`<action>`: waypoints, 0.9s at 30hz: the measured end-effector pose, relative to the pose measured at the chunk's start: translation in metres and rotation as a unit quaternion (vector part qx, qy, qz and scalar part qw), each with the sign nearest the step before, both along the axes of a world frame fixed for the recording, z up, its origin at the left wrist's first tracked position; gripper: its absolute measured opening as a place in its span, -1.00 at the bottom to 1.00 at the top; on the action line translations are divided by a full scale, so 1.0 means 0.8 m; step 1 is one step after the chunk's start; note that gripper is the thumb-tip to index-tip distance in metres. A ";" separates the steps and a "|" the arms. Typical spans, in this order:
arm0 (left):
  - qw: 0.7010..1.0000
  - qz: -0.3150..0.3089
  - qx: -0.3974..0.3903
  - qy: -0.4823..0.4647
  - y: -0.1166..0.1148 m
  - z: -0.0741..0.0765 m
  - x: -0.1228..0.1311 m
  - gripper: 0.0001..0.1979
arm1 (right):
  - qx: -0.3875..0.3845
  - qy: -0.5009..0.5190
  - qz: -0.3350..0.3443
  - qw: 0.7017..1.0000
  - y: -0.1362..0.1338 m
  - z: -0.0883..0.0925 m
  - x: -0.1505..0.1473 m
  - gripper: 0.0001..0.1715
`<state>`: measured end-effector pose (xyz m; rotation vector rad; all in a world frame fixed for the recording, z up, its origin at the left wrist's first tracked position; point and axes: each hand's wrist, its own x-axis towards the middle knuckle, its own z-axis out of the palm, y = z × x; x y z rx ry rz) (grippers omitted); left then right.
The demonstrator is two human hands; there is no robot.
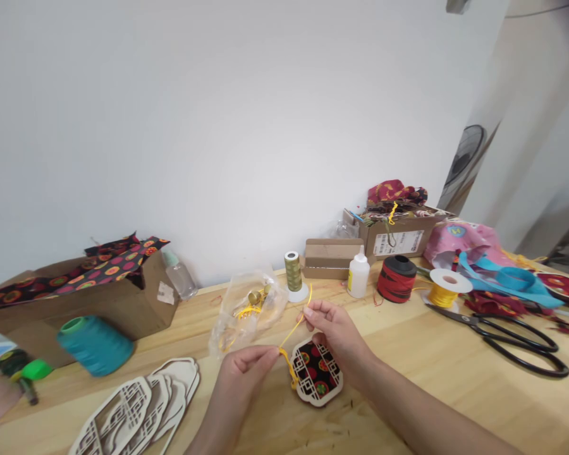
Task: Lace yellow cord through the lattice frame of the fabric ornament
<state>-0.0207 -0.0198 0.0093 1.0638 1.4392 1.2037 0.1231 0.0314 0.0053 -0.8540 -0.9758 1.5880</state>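
Between my two hands a yellow cord (293, 331) is stretched at a slant. My left hand (252, 368) pinches it near a knotted or braided part, and my right hand (329, 321) grips it higher up, its loose end sticking up past the fingers. Below my right hand lies a wooden lattice ornament (318, 373) with dark, flower-patterned fabric in its middle. The cord's braided part hangs down along the ornament's left edge. My right fingers partly cover its top, and I cannot tell whether they touch it.
Stacked wooden lattice frames (137, 404) lie at left, near a teal thread cone (95, 344). Behind my hands are a plastic bag (237, 297), a green thread spool (293, 273) and a glue bottle (359, 275). Black-handled scissors (516, 341) lie right, by a yellow cord spool (443, 287).
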 end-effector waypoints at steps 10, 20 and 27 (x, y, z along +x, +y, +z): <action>0.984 -0.005 -0.007 -0.175 0.011 -0.012 -0.028 -0.86 | 0.084 -0.163 -0.013 0.983 0.001 -0.003 0.002 -0.86; 0.979 -0.018 0.023 -0.202 0.013 -0.013 -0.028 -0.80 | 0.416 -0.477 0.070 0.771 -0.009 -0.020 -0.007 -0.93; 0.975 0.060 0.020 -0.212 0.013 -0.008 -0.026 -0.88 | 0.375 -0.456 0.010 0.807 -0.013 0.004 -0.002 -0.85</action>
